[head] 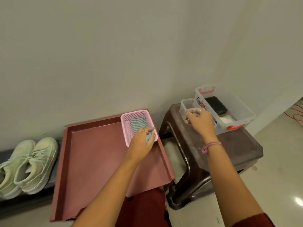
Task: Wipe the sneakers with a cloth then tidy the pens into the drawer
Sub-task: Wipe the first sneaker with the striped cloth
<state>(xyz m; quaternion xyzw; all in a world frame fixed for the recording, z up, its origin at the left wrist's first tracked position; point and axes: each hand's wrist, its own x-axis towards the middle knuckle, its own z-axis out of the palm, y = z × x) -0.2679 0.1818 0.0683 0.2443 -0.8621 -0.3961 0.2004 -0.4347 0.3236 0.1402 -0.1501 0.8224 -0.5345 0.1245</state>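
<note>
A pale wall (114, 54) backs a tiled floor (278, 161). A red drawer (91, 161) holds a pink basket (125, 128), where the left hand (142, 140) pinches the cloth (137, 122). Sneakers (27, 164) sit left. On the stool (229, 148), the right hand (199, 119) curls over a small tub (185, 104); its grasp unclear.

left sneaker (6, 174) cut by frame edge, right hand (199, 119) hiding small container's (186, 104) contents

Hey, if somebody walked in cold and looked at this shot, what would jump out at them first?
Probably the big reddish-brown drawer on the floor in the middle, with a pink basket in its far right corner, where the left hand grips a striped cloth. At far left sits a pair of pale green sneakers; on the right, the right hand reaches into a small clear tub on a dark stool.
</note>
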